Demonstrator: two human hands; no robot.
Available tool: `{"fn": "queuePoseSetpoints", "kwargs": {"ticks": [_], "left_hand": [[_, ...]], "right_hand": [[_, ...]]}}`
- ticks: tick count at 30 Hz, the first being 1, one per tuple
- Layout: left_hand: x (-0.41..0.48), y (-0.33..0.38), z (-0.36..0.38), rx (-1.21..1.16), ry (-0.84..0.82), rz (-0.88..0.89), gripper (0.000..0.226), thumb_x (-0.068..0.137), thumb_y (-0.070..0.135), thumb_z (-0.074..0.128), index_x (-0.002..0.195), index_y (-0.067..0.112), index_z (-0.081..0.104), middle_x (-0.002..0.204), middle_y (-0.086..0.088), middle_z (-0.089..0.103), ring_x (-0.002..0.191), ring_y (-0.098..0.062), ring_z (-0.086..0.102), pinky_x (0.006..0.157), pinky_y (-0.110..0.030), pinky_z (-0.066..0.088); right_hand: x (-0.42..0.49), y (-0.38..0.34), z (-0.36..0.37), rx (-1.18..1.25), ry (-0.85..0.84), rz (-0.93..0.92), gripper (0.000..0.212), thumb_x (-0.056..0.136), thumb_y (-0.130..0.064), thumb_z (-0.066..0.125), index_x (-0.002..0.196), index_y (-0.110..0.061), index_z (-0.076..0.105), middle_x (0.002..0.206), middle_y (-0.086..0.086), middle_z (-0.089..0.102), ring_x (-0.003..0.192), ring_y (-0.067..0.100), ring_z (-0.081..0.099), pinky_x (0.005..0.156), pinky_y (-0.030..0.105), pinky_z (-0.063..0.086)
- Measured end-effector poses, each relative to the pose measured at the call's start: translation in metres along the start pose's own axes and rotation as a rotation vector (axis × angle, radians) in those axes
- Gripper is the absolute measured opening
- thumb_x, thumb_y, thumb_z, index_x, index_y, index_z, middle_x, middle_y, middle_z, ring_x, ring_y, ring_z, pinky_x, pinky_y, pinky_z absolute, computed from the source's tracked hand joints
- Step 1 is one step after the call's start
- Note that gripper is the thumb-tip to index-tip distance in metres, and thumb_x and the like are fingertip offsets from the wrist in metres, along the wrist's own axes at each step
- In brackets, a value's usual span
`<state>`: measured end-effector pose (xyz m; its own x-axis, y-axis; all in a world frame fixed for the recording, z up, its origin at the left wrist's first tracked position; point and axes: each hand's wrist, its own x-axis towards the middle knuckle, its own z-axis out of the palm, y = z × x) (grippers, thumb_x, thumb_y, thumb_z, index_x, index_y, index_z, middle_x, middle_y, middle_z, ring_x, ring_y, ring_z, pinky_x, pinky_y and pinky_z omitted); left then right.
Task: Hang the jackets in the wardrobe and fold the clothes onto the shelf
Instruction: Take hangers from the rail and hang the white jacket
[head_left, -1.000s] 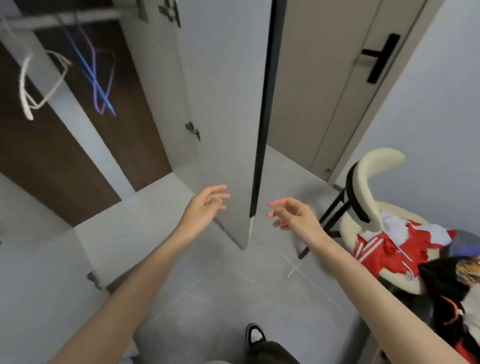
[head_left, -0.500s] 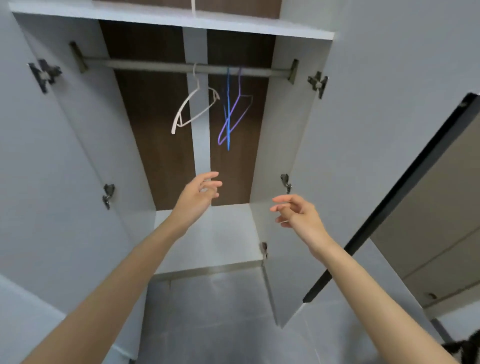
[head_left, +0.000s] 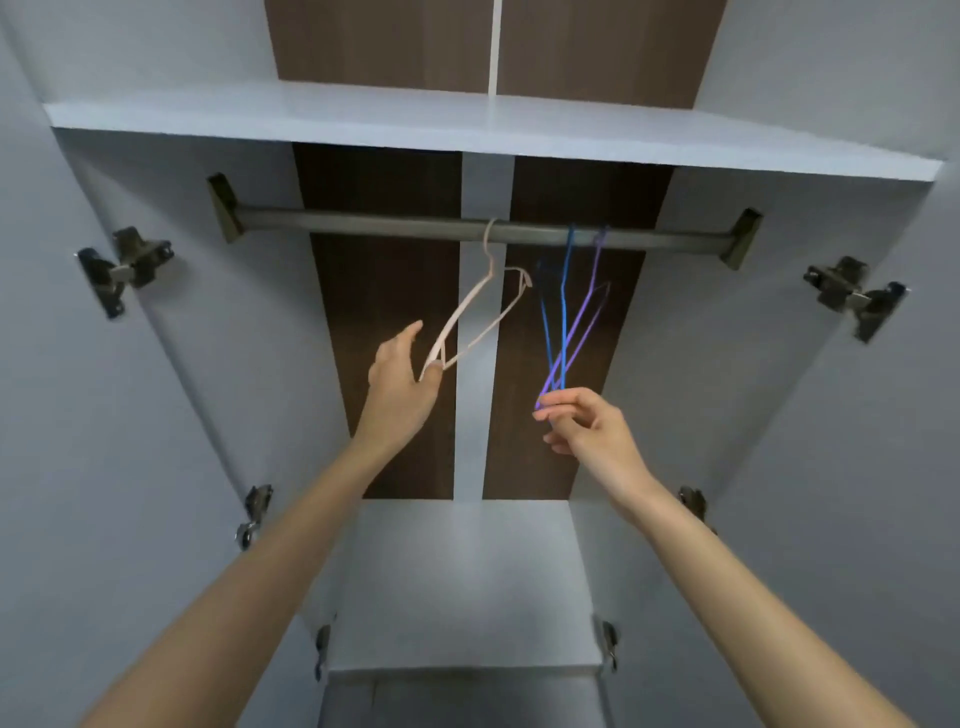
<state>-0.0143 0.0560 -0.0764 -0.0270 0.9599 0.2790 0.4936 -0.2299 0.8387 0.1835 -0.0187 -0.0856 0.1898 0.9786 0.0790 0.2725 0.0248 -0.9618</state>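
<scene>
The open wardrobe (head_left: 779, 415) filled my view, its rail (head_left: 363, 224) above both grips. My left grip (head_left: 400, 379) curled round the pale hanger (head_left: 461, 314) at its low end. My right grip (head_left: 592, 426) pinched the purple hanger (head_left: 584, 322) at its tip, with the blue hanger (head_left: 565, 291) crossing it there, hard to separate.

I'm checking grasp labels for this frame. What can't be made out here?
Head view:
- The left hand at the white hanger: the hand hides most of its fingers, so the grip is unclear.
- The blue and purple hangers, pinched by the right hand: motion blur hides their count.
- The jackets: outside the frame.
</scene>
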Motion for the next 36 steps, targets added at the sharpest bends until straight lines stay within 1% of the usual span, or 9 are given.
{"fn": "queuePoseSetpoints", "kwargs": {"ticks": [2,5,10,13,17,21,25,32,36], "left_hand": [[0.041,-0.01,0.009,0.077,-0.087,-0.06,0.058,0.097,0.024,0.053,0.148,0.017,0.029,0.15,-0.008,0.034,0.135,-0.026,0.036,0.109,-0.044,0.036],[0.087,-0.024,0.024,-0.023,-0.271,-0.15,0.057,0.097,0.027,0.052,0.148,0.014,0.03,0.145,-0.006,0.042,0.124,-0.024,0.05,0.091,-0.029,0.047],[0.123,-0.041,0.04,-0.244,-0.38,-0.215,0.03,0.093,0.023,0.059,0.123,0.02,0.055,0.118,-0.003,0.061,0.094,-0.012,0.061,0.066,-0.017,0.046],[0.131,-0.046,0.042,-0.301,-0.446,-0.205,0.014,0.094,0.026,0.058,0.107,0.027,0.06,0.106,0.001,0.068,0.091,-0.01,0.066,0.073,-0.02,0.051],[0.135,-0.047,0.038,-0.287,-0.521,-0.12,0.014,0.097,0.024,0.053,0.107,0.034,0.057,0.094,0.011,0.069,0.087,-0.007,0.068,0.083,-0.026,0.052],[0.133,-0.041,0.032,-0.277,-0.564,-0.049,0.022,0.096,0.022,0.055,0.115,0.033,0.057,0.098,0.008,0.07,0.094,-0.008,0.067,0.091,-0.022,0.048],[0.12,-0.032,0.03,-0.289,-0.629,-0.043,0.019,0.096,0.025,0.055,0.113,0.033,0.058,0.107,0.009,0.069,0.098,-0.004,0.065,0.08,-0.011,0.049],[0.073,-0.033,0.027,-0.114,-0.305,-0.045,0.033,0.097,0.02,0.053,0.13,0.019,0.052,0.137,0.0,0.05,0.117,-0.012,0.053,0.073,-0.004,0.043],[0.025,-0.03,0.029,0.033,-0.191,0.005,0.052,0.096,0.019,0.055,0.144,0.022,0.036,0.15,-0.002,0.034,0.13,-0.019,0.045,0.094,-0.02,0.037]], "right_hand": [[0.044,-0.008,0.016,-0.013,-0.001,-0.012,0.024,0.095,-0.002,0.05,0.096,-0.022,0.062,0.097,0.0,0.069,0.077,0.014,0.064,0.072,0.025,0.054],[0.107,-0.02,0.036,-0.008,-0.003,-0.006,0.024,0.095,-0.002,0.05,0.11,-0.02,0.056,0.103,0.004,0.066,0.082,0.016,0.063,0.071,0.022,0.052],[0.187,-0.035,0.059,-0.04,-0.07,0.083,0.052,0.095,-0.007,0.053,0.141,-0.021,0.035,0.113,0.014,0.059,0.103,0.025,0.06,0.092,0.04,0.053],[0.215,-0.039,0.073,-0.028,-0.049,0.094,0.055,0.093,-0.005,0.055,0.142,-0.019,0.034,0.112,0.018,0.06,0.105,0.029,0.061,0.092,0.041,0.053],[0.23,-0.042,0.083,0.015,0.014,0.082,0.049,0.086,0.001,0.064,0.128,-0.016,0.045,0.109,0.018,0.061,0.101,0.027,0.064,0.085,0.035,0.057],[0.23,-0.051,0.079,0.11,0.036,0.051,0.047,0.083,0.006,0.066,0.12,-0.015,0.049,0.11,0.018,0.061,0.099,0.026,0.065,0.079,0.033,0.059],[0.211,-0.059,0.067,0.162,-0.006,0.087,0.046,0.086,0.01,0.06,0.126,-0.01,0.047,0.107,0.02,0.062,0.084,0.028,0.069,0.071,0.036,0.061],[0.134,-0.057,0.027,0.151,-0.115,0.201,0.043,0.088,0.011,0.057,0.124,-0.01,0.047,0.103,0.015,0.064,0.072,0.026,0.071,0.066,0.038,0.061],[0.071,-0.049,0.003,0.104,-0.169,0.249,0.034,0.092,0.008,0.052,0.121,-0.008,0.048,0.101,0.014,0.066,0.063,0.023,0.07,0.064,0.037,0.061]]}}
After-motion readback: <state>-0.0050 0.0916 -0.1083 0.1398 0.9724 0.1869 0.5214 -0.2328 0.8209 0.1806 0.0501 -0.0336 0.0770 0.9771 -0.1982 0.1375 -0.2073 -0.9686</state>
